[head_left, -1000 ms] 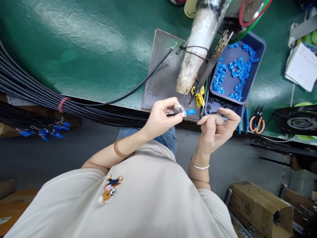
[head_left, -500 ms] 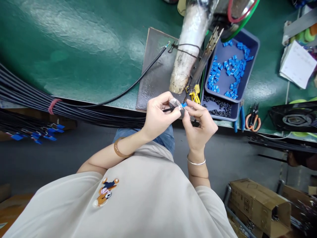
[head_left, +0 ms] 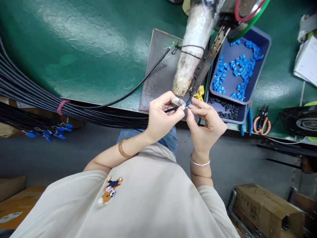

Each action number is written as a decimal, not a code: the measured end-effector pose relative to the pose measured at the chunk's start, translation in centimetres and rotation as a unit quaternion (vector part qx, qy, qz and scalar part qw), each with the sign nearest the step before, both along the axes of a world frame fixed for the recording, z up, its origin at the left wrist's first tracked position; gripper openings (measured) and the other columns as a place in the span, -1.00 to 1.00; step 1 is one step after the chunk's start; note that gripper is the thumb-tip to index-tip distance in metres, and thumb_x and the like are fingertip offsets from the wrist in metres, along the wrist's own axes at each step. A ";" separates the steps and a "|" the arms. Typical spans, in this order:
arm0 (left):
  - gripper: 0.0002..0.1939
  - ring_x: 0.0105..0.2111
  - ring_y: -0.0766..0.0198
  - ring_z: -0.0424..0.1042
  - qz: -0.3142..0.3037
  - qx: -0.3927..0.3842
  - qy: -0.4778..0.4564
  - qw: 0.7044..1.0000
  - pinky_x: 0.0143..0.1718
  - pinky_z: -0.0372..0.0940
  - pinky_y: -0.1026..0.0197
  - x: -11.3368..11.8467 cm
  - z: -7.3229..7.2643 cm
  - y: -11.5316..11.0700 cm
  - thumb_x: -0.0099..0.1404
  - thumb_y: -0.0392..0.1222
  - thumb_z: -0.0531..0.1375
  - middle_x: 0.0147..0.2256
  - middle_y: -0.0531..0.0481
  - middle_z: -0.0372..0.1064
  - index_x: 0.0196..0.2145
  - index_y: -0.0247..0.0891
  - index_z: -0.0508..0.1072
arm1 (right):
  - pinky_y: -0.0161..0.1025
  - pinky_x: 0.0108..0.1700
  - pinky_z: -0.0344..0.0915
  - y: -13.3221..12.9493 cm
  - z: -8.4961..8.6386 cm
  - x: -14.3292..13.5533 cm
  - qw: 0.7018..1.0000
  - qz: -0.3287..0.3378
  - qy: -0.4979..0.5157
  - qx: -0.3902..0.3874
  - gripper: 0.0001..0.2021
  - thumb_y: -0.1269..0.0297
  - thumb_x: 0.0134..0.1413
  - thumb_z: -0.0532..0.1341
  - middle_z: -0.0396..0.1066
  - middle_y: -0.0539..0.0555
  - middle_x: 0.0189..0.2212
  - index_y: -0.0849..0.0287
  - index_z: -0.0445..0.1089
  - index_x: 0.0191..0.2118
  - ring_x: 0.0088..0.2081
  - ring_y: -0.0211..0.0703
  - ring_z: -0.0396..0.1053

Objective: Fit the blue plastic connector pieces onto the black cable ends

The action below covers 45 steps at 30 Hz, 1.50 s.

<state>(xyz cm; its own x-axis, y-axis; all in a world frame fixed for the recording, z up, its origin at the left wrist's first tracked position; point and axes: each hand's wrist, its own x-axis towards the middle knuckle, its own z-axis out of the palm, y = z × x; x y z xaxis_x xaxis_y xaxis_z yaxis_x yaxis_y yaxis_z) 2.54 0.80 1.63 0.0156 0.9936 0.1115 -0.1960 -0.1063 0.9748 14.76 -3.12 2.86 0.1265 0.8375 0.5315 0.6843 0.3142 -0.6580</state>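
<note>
One black cable (head_left: 171,109) pinched by left hand (head_left: 163,114), blue connector (head_left: 187,103) by right hand (head_left: 206,124); hanging cables (head_left: 32,122) already fitted, loose cable (head_left: 139,86) bare-ended.

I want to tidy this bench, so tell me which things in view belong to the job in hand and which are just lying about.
Likely in the job:
black cable, in the left hand
blue connector, at the fingertips of the right hand
tray of blue connectors
cable bundle

Seemingly just lying about, untouched:
orange-handled cutters
blue-handled pliers
papers
</note>
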 end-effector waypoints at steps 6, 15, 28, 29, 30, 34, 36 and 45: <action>-0.78 -0.51 0.49 0.29 -0.010 -0.015 0.030 0.999 -0.48 0.24 0.45 -0.1 -0.1 -0.2 0.02 -0.47 0.22 -0.53 0.13 0.26 -0.56 -0.28 0.22 | -0.26 -0.19 0.55 -0.4 -0.2 0.2 1.000 -0.004 0.003 -0.031 -0.96 0.38 0.13 0.26 0.57 0.02 -0.12 0.11 0.39 -0.31 -0.17 -0.20 0.57; -0.79 -0.57 0.53 0.19 -0.007 -0.016 0.028 0.999 -0.60 0.05 0.44 0.2 -0.3 -0.3 0.03 -0.47 0.19 -0.51 0.14 0.27 -0.53 -0.27 0.22 | -0.22 -0.20 0.56 -0.1 0.1 0.2 0.999 -0.005 -0.039 -0.008 -0.96 0.39 0.12 0.28 0.58 0.03 -0.15 0.11 0.43 -0.32 -0.23 -0.20 0.58; -0.81 -0.56 0.52 0.21 -0.008 -0.004 0.022 1.000 -0.59 0.08 0.43 0.0 0.0 -0.1 0.06 -0.44 0.21 -0.52 0.13 0.26 -0.52 -0.27 0.24 | -0.22 -0.21 0.55 0.2 0.6 0.1 0.998 -0.004 -0.060 0.002 -0.95 0.41 0.10 0.28 0.58 0.03 -0.15 0.11 0.44 -0.33 -0.22 -0.19 0.58; -0.80 -0.55 0.51 0.23 -0.011 -0.003 0.024 1.000 -0.57 0.11 0.43 -0.1 0.0 -0.1 0.06 -0.44 0.21 -0.52 0.13 0.26 -0.53 -0.27 0.24 | -0.22 -0.20 0.55 0.2 0.6 0.1 0.998 -0.002 -0.060 0.004 -0.94 0.42 0.09 0.28 0.58 0.03 -0.16 0.11 0.43 -0.33 -0.21 -0.19 0.58; -0.80 -0.53 0.50 0.24 -0.014 -0.005 0.028 1.000 -0.54 0.15 0.43 -0.2 0.0 -0.1 0.05 -0.44 0.21 -0.52 0.13 0.25 -0.53 -0.27 0.23 | -0.22 -0.18 0.55 0.1 0.6 0.1 0.998 0.001 -0.061 0.003 -0.93 0.42 0.09 0.28 0.58 0.03 -0.16 0.11 0.42 -0.34 -0.21 -0.19 0.58; -0.79 -0.50 0.48 0.27 -0.025 -0.015 0.047 0.998 -0.46 0.24 0.42 -0.4 0.1 -0.3 0.05 -0.43 0.21 -0.52 0.13 0.24 -0.54 -0.27 0.22 | -0.21 -0.13 0.54 -0.2 0.4 0.3 0.997 0.003 -0.076 -0.003 -0.93 0.42 0.12 0.25 0.59 0.01 -0.18 0.09 0.39 -0.33 -0.17 -0.18 0.57; -0.80 -0.50 0.47 0.27 -0.037 -0.016 0.046 0.998 -0.45 0.24 0.41 -0.5 0.1 -0.4 0.06 -0.42 0.21 -0.52 0.13 0.24 -0.54 -0.27 0.22 | -0.24 -0.14 0.53 -0.3 0.3 0.3 0.997 0.002 -0.080 0.002 -0.92 0.43 0.12 0.25 0.59 0.00 -0.18 0.09 0.38 -0.31 -0.16 -0.20 0.57; -0.83 -0.56 0.51 0.18 -0.027 0.005 0.048 0.998 -0.60 0.06 0.45 -0.3 -0.6 -0.4 0.04 -0.44 0.18 -0.52 0.15 0.23 -0.53 -0.27 0.24 | -0.26 -0.14 0.52 -0.5 0.2 0.2 0.997 0.009 -0.080 0.005 -0.91 0.43 0.12 0.26 0.58 -0.01 -0.19 0.09 0.39 -0.28 -0.14 -0.20 0.56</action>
<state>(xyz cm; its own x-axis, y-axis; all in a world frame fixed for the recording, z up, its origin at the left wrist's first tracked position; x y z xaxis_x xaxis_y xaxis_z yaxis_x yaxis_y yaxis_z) 2.27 0.42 1.06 0.0808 0.9899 0.1163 -0.1081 -0.1072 0.9883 14.94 -3.62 3.02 0.0251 0.8340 0.5512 0.7748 0.3323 -0.5379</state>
